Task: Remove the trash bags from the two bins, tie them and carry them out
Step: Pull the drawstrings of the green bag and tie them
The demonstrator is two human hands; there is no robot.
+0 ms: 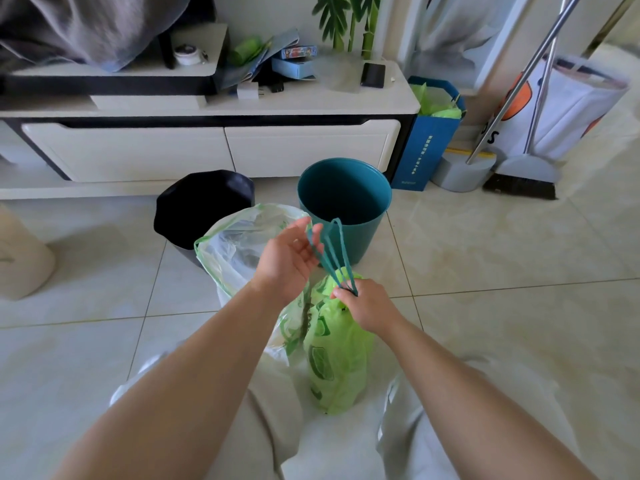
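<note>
Green trash bag (337, 362) stood on floor under right hand (367, 306); neck cinched, teal drawstring (332, 251) pinched there by curled fingers. Loops touched above by left hand (289, 258), fingers relaxed. Clear bag (235, 244) behind left wrist, mouth open. Teal bin (343, 195), black bin (197, 206) beyond hands.

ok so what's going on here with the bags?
A person is closing up the green bag on the floor. The right hand pinches its teal drawstrings at the gathered neck, while the left hand, fingers relaxed, has the loop ends hooked over its fingertips. A second, translucent bag stands open just to the left, not yet tied. Behind them the teal bin is bare inside; whether the black bin holds a liner is hard to tell.
</note>
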